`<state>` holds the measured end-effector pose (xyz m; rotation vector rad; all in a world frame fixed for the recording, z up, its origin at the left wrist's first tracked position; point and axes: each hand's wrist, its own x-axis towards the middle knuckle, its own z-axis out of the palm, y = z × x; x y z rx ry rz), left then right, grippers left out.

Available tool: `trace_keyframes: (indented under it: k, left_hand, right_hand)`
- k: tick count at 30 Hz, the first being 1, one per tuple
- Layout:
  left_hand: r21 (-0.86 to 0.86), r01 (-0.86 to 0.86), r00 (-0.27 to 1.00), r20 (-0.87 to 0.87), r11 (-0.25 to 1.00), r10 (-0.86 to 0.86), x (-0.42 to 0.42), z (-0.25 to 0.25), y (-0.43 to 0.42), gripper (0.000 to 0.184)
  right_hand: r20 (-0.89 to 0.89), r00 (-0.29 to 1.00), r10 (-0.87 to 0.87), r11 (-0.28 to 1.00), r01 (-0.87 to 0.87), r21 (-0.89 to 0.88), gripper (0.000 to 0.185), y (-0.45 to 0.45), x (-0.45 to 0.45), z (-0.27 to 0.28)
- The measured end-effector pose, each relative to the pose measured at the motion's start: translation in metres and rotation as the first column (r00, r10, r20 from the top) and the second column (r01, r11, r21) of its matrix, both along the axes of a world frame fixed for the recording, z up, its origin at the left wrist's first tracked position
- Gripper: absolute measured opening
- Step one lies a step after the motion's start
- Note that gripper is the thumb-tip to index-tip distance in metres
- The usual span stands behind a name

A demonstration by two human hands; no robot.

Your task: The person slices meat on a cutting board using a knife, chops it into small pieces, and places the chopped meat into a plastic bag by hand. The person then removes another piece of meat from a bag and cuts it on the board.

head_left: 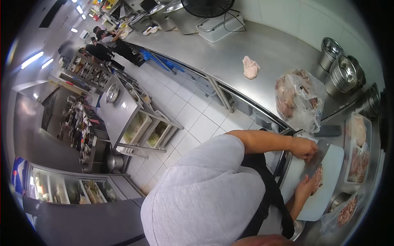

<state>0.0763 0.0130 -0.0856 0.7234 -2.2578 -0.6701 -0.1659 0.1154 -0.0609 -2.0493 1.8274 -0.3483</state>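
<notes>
My left hand (303,148) is closed on the handle of a cleaver (321,152), its broad blade over the white cutting board (334,166). My right hand (304,191) touches a pile of chopped meat (318,180) on the board, beside the blade. Its fingers are partly hidden, so I cannot tell how they are set. Just past the board's upper end lies a dark rectangular block (329,130). A clear bag of raw meat (299,95) rests on the steel counter, near my left hand.
A single pale piece of meat (250,67) lies on the counter (230,51). Stacked metal bowls (341,74) stand by the wall. Beyond the board are a clear container of meat (358,149) and a bag of chopped meat (347,213). Other people (119,47) stand farther off.
</notes>
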Motion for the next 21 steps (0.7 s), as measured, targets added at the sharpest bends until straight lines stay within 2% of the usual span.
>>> trace_keyframes:
  k: [2, 5, 8, 13, 14, 15, 16, 17, 18, 19, 20, 21]
  left_hand:
    - [-0.003, 0.006, 1.000, -0.002, 1.000, -0.006, 0.000, -0.001, -0.001, 0.007]
    - [0.008, 0.006, 1.000, -0.011, 1.000, -0.006, 0.000, -0.003, 0.000, 0.009]
    - [0.028, -0.016, 0.998, -0.060, 0.999, 0.018, -0.007, -0.025, -0.005, 0.010]
    - [0.057, 0.050, 0.999, -0.023, 0.997, -0.049, 0.003, -0.002, -0.003, 0.014]
    - [0.072, 0.087, 0.996, -0.034, 0.994, -0.085, 0.002, 0.002, -0.003, 0.015]
    - [0.071, 0.154, 0.983, -0.110, 0.986, -0.146, 0.006, 0.016, 0.001, 0.020]
    - [0.060, 0.163, 0.982, -0.107, 0.985, -0.156, 0.003, 0.019, -0.001, 0.027]
    - [0.128, 0.253, 0.964, -0.121, 0.959, -0.238, 0.006, 0.019, -0.002, 0.027]
    - [0.097, 0.247, 0.965, -0.116, 0.964, -0.235, 0.007, 0.027, -0.002, 0.028]
    - [0.169, 0.242, 0.968, -0.112, 0.955, -0.225, 0.009, 0.034, 0.000, 0.029]
    - [0.130, 0.150, 0.986, -0.093, 0.980, -0.139, 0.008, 0.027, 0.001, 0.035]
    - [0.169, 0.104, 0.994, -0.048, 0.980, -0.097, 0.011, 0.028, -0.001, 0.030]
  right_hand:
    - [0.027, 0.999, 0.042, 0.993, -0.038, -0.116, 0.061, 0.005, 0.005, 0.018]
    - [0.060, 0.996, 0.067, 0.986, -0.057, -0.158, 0.062, 0.004, -0.003, 0.017]
    - [0.122, 0.979, 0.161, 0.963, -0.129, -0.235, 0.062, 0.002, -0.020, 0.010]
    - [0.122, 0.988, 0.092, 0.981, -0.069, -0.179, 0.060, 0.008, -0.028, 0.002]
    - [0.124, 0.990, 0.074, 0.985, -0.053, -0.167, 0.059, 0.012, -0.028, 0.002]
    - [0.192, 0.979, 0.068, 0.990, -0.042, -0.134, 0.059, 0.015, -0.024, 0.005]
    - [0.248, 0.968, 0.034, 0.996, -0.012, -0.092, 0.059, 0.021, -0.020, 0.013]
    - [0.237, 0.971, 0.015, 0.999, -0.006, -0.040, 0.060, 0.026, -0.019, 0.020]
    - [0.226, 0.973, -0.050, 0.998, 0.039, 0.051, 0.059, 0.031, -0.008, 0.041]
    - [0.204, 0.972, -0.114, 0.986, 0.086, 0.141, 0.057, 0.035, 0.002, 0.062]
    - [0.219, 0.963, -0.155, 0.980, 0.122, 0.155, 0.046, 0.034, 0.010, 0.075]
    - [0.233, 0.953, -0.196, 0.973, 0.158, 0.170, 0.036, 0.034, 0.016, 0.087]
